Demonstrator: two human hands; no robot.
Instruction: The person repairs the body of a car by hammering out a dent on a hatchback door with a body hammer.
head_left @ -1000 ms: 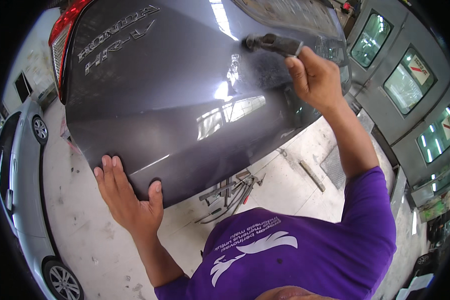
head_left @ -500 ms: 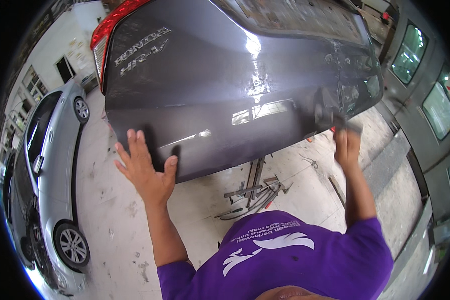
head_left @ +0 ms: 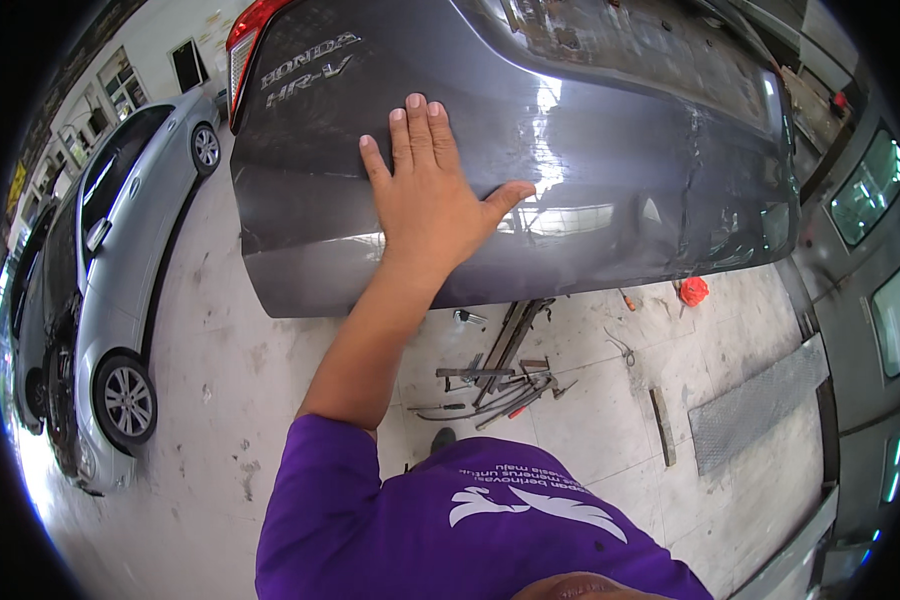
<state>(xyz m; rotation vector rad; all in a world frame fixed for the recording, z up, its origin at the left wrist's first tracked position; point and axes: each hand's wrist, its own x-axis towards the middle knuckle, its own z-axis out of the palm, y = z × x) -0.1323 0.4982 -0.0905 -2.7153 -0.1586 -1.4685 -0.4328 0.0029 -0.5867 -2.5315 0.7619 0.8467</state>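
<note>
My left hand (head_left: 430,205) lies on the dark grey car tailgate (head_left: 330,190), fingers spread and thumb out to the right, with nothing in it. It rests below and to the right of the chrome lettering, and its forearm crosses the lower edge of the panel. On the right part of the tailgate runs a creased, dented patch (head_left: 692,185). A red tail light (head_left: 242,45) sits at the upper left corner. My right hand is out of view.
Metal bars and hand tools (head_left: 515,385) lie on the pale floor below the tailgate, beside a red object (head_left: 693,291). A flat bar (head_left: 662,427) and a grey textured sheet (head_left: 760,405) lie right. A silver car (head_left: 135,215) stands left; a grey panelled wall with windows (head_left: 868,190) rises right.
My left hand has moved up and right from the tailgate's lower left edge onto its middle. My right hand, blurred near the lower right edge before, has left the view. The view has shifted.
</note>
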